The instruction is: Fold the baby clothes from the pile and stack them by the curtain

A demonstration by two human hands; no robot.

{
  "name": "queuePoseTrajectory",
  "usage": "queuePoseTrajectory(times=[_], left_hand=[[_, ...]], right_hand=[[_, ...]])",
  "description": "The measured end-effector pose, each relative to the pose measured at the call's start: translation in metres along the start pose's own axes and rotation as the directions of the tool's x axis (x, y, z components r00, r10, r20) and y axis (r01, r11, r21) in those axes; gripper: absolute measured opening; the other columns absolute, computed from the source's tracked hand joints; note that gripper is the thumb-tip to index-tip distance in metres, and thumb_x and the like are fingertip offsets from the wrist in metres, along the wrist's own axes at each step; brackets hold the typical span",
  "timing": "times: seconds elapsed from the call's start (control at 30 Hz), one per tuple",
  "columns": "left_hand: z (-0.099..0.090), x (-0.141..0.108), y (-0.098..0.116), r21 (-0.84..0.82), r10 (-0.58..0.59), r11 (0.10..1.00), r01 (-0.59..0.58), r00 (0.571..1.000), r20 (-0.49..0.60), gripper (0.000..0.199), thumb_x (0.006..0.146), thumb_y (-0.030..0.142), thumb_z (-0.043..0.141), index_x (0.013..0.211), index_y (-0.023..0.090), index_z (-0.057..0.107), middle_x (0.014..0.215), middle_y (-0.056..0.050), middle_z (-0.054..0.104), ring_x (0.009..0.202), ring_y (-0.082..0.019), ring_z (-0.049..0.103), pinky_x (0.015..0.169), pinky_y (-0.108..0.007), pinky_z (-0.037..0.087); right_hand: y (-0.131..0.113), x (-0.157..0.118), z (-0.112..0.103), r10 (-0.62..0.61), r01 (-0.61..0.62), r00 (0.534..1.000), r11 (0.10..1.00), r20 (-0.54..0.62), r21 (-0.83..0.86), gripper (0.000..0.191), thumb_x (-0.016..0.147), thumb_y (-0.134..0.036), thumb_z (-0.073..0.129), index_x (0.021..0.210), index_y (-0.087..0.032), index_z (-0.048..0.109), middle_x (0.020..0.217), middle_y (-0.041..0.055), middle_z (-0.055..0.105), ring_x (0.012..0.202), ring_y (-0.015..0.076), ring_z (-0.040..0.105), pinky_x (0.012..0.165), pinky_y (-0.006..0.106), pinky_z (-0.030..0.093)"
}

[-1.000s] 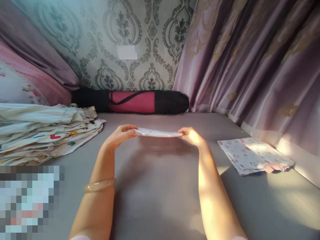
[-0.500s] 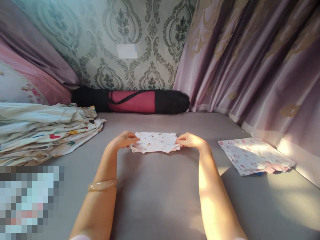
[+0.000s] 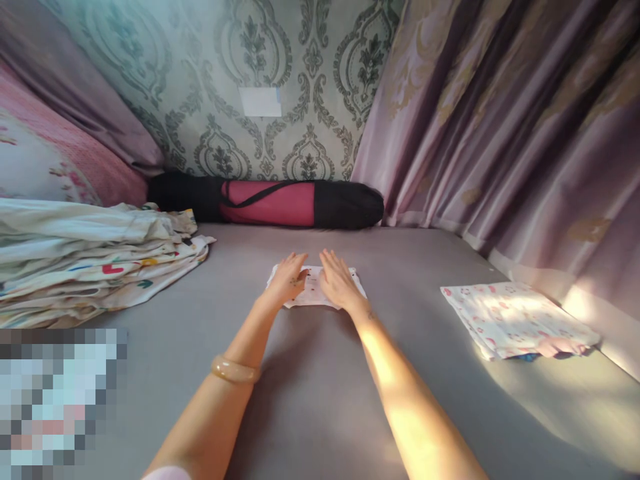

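A folded white cloth point(image 3: 313, 288) with small dark and orange prints lies on the grey surface point(image 3: 320, 387), in the middle of the view. My left hand point(image 3: 289, 280) rests flat over its left part, fingers stretched out. Over the right part lies my right hand point(image 3: 340, 280), also flat with its fingers extended. Neither hand grips anything. Both palms cover much of the cloth, so only its middle strip and outer edges show.
At the left is a heap of light printed fabric point(image 3: 115, 247). Folded cloths with pink prints point(image 3: 520, 317) lie at the right. A black and red long bag point(image 3: 270, 202) rests along the wall, beside curtains point(image 3: 480, 133).
Both hands have let go of the cloth's side edges and moved inward, and now lie flat on top of it. The view has shifted slightly.
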State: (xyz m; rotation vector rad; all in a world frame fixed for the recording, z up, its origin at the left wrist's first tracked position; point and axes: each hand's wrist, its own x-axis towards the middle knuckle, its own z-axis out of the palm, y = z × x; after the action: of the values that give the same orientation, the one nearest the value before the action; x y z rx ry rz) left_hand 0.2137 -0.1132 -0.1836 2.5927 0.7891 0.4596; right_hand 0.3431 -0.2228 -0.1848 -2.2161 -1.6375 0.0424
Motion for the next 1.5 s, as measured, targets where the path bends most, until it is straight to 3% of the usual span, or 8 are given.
queuePoseTrajectory(times=[0.1, 0.2, 0.6, 0.87, 1.0, 1.17, 1.33, 1.5], left_hand=[[0.019, -0.002, 0.003, 0.194, 0.019, 0.981, -0.026, 0.999, 0.041, 0.051, 0.097, 0.023, 0.029, 0.145, 0.010, 0.041, 0.152, -0.012, 0.042, 0.146, -0.029, 0.024, 0.119, -0.047, 0.018], [0.031, -0.006, -0.001, 0.299, 0.012, 0.954, -0.034, 0.997, 0.074, 0.052, 0.100, 0.028, 0.025, 0.146, 0.010, 0.041, 0.151, -0.012, 0.043, 0.145, -0.030, 0.027, 0.119, -0.049, 0.018], [0.043, -0.014, -0.012, 0.400, -0.055, 0.915, 0.052, 0.998, -0.004, 0.061, 0.099, 0.048, 0.026, 0.147, 0.013, 0.039, 0.152, -0.017, 0.040, 0.142, -0.030, 0.033, 0.117, -0.046, 0.022], [0.038, -0.015, -0.010, 0.392, -0.186, 0.905, 0.166, 0.982, 0.014, 0.078, 0.096, 0.058, 0.022, 0.148, 0.001, 0.035, 0.154, -0.024, 0.033, 0.145, -0.034, 0.026, 0.118, -0.049, 0.017], [0.037, -0.015, -0.012, 0.381, -0.265, 0.891, 0.247, 0.964, -0.008, 0.081, 0.095, 0.062, 0.020, 0.149, 0.003, 0.034, 0.155, -0.022, 0.029, 0.146, -0.034, 0.023, 0.117, -0.050, 0.019], [0.034, -0.013, -0.014, 0.345, -0.257, 0.909, 0.235, 0.966, 0.019, 0.081, 0.095, 0.062, 0.021, 0.148, 0.003, 0.036, 0.154, -0.022, 0.032, 0.145, -0.035, 0.025, 0.116, -0.050, 0.023], [0.030, -0.014, -0.015, 0.353, -0.132, 0.916, 0.191, 0.974, -0.185, 0.067, 0.098, 0.049, 0.018, 0.148, 0.009, 0.039, 0.155, -0.016, 0.034, 0.148, -0.030, 0.020, 0.119, -0.047, 0.016], [0.029, -0.015, -0.023, 0.330, -0.291, 0.904, 0.270, 0.956, 0.015, 0.068, 0.098, 0.045, 0.019, 0.148, 0.003, 0.034, 0.156, -0.019, 0.030, 0.145, -0.032, 0.027, 0.117, -0.046, 0.023]], right_hand=[[-0.012, -0.005, 0.014, -0.051, 0.056, 0.996, 0.997, 0.076, -0.061, 0.061, 0.092, -0.020, 0.030, 0.151, -0.002, 0.029, 0.160, 0.0121, 0.023, 0.149, 0.0243, 0.013, 0.121, 0.042, 0.008], [-0.013, -0.009, 0.022, -0.058, 0.066, 0.993, 0.994, 0.105, -0.081, 0.060, 0.094, -0.023, 0.028, 0.150, -0.003, 0.031, 0.159, 0.0113, 0.025, 0.148, 0.0243, 0.015, 0.121, 0.042, 0.008], [-0.003, -0.010, 0.030, 0.055, -0.037, 0.984, 0.993, 0.171, -0.108, 0.059, 0.098, -0.029, 0.022, 0.152, -0.006, 0.028, 0.159, 0.0106, 0.025, 0.148, 0.0242, 0.016, 0.120, 0.041, 0.011], [0.011, -0.016, 0.022, 0.199, -0.174, 0.973, 0.965, 0.118, -0.195, 0.059, 0.099, -0.029, 0.022, 0.150, -0.001, 0.030, 0.157, 0.0150, 0.029, 0.147, 0.0254, 0.021, 0.120, 0.041, 0.009], [0.016, -0.018, 0.021, 0.256, -0.231, 0.963, 0.947, 0.089, -0.226, 0.061, 0.100, -0.033, 0.019, 0.150, -0.001, 0.031, 0.157, 0.0157, 0.028, 0.148, 0.0267, 0.016, 0.119, 0.046, 0.005], [0.017, -0.017, 0.019, 0.265, -0.244, 0.961, 0.948, 0.083, -0.207, 0.060, 0.100, -0.034, 0.019, 0.150, -0.002, 0.032, 0.157, 0.0155, 0.029, 0.147, 0.0257, 0.019, 0.119, 0.044, 0.008], [0.023, -0.017, 0.016, 0.227, -0.237, 0.971, 0.942, -0.069, -0.237, 0.060, 0.100, -0.030, 0.021, 0.151, -0.001, 0.028, 0.159, 0.0160, 0.022, 0.149, 0.0251, 0.014, 0.119, 0.043, 0.006], [0.031, -0.017, 0.022, 0.315, -0.296, 0.948, 0.928, 0.051, -0.226, 0.060, 0.100, -0.032, 0.021, 0.149, 0.001, 0.031, 0.158, 0.0167, 0.027, 0.148, 0.0261, 0.017, 0.119, 0.040, 0.010]])
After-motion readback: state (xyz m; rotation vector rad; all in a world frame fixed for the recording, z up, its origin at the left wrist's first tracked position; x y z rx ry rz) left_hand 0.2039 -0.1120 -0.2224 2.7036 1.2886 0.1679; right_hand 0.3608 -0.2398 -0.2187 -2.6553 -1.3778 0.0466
